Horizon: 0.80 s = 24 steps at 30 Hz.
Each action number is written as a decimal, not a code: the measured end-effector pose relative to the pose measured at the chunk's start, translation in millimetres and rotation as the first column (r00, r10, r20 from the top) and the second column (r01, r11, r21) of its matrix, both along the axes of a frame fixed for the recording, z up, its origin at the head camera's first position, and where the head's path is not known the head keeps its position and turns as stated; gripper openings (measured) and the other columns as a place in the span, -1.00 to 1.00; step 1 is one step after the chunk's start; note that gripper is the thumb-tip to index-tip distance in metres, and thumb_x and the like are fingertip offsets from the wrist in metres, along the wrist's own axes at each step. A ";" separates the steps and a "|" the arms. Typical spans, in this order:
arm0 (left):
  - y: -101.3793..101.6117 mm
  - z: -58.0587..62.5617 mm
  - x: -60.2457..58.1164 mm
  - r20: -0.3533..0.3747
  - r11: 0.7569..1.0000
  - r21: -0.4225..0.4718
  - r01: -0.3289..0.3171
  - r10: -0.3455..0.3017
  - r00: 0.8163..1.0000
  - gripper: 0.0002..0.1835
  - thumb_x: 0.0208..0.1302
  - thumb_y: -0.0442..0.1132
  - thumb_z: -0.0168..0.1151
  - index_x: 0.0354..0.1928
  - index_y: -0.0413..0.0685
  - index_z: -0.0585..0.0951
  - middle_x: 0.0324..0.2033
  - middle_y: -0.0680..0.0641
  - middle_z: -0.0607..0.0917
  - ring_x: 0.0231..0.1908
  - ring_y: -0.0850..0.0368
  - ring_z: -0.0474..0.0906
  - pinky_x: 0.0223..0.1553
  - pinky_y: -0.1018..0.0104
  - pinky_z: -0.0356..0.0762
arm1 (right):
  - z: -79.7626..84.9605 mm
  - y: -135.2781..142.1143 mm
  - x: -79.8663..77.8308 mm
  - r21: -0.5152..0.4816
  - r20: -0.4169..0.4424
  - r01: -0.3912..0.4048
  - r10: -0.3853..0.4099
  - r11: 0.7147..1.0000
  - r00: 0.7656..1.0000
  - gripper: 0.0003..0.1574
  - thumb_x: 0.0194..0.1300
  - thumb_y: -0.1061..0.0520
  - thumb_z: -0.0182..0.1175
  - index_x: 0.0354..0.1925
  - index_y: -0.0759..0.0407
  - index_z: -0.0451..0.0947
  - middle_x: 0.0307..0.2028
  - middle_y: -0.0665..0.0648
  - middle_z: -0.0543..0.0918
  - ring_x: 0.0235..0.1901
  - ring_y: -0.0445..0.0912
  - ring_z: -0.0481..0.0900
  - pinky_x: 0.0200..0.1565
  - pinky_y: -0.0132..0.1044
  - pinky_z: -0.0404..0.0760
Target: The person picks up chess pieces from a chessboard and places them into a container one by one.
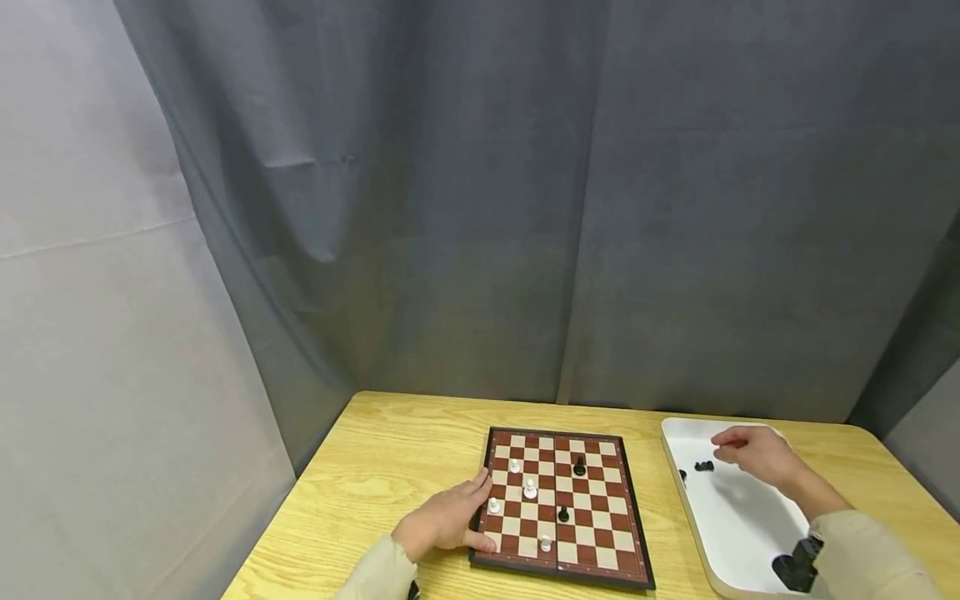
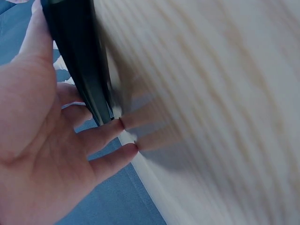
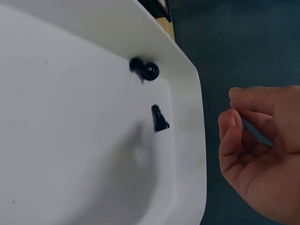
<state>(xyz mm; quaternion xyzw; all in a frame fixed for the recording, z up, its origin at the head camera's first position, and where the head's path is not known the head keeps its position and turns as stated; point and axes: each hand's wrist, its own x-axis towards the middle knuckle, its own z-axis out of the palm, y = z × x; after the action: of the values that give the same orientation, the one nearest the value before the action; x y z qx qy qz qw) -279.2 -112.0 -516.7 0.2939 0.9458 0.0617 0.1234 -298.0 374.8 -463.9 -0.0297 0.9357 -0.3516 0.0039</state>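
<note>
A brown-and-cream chessboard (image 1: 600,562) lies on the table with several white chess pieces (image 1: 530,489) and two black pieces (image 1: 579,467) standing on it. My left hand (image 1: 450,515) rests against the board's left side, thumb over the near-left corner. In the left wrist view, some fingers reach onto the board's dark edge (image 2: 75,56) while other fingertips (image 2: 129,151) touch the table. Over the far end of a white tray (image 1: 750,525) hovers my right hand (image 1: 761,457), fingers loosely bent, nothing visible between them. Black chess pieces (image 3: 161,119) lie inside the tray below it.
The wooden table (image 1: 375,467) runs back to a grey curtain (image 1: 480,250). The tray's raised rim (image 3: 199,140) stands to the right of the board, with bare wood (image 1: 660,517) between. A light-coloured panel (image 1: 112,333) is at the left.
</note>
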 end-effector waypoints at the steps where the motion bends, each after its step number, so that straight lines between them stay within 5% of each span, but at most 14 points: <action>1: 0.0 0.9 0.1 0.003 1.000 0.002 -0.002 0.002 1.000 0.11 -0.02 0.42 0.13 0.47 -0.08 0.08 0.46 -0.10 -0.02 0.37 0.01 0.09 0.26 0.14 0.25 | 1.4 -3.1 0.5 0.004 -0.011 -0.006 0.006 1.000 1.000 -0.61 0.24 0.16 0.23 -0.07 0.45 0.54 -0.28 0.17 0.64 -0.31 -0.04 0.53 -0.35 -0.22 0.52; 24: -0.6 0.8 0.5 0.004 1.000 0.004 0.007 -0.007 1.000 0.11 -0.02 0.43 0.11 0.46 -0.10 0.08 0.46 -0.12 -0.02 0.38 0.02 0.08 0.28 0.16 0.22 | 16.3 -117.8 9.6 -0.050 -0.119 -0.194 0.187 0.980 0.975 -0.81 0.19 0.26 0.27 -0.20 0.32 0.63 -0.36 0.07 0.61 -0.36 -0.10 0.53 -0.36 -0.24 0.55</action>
<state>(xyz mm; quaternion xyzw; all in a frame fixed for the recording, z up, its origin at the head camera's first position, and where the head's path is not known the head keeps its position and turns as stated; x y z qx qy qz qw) -278.7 -112.6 -516.0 0.2975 0.9444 0.0637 0.1250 -288.4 257.0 -447.6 -0.1392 0.9160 -0.3760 -0.0167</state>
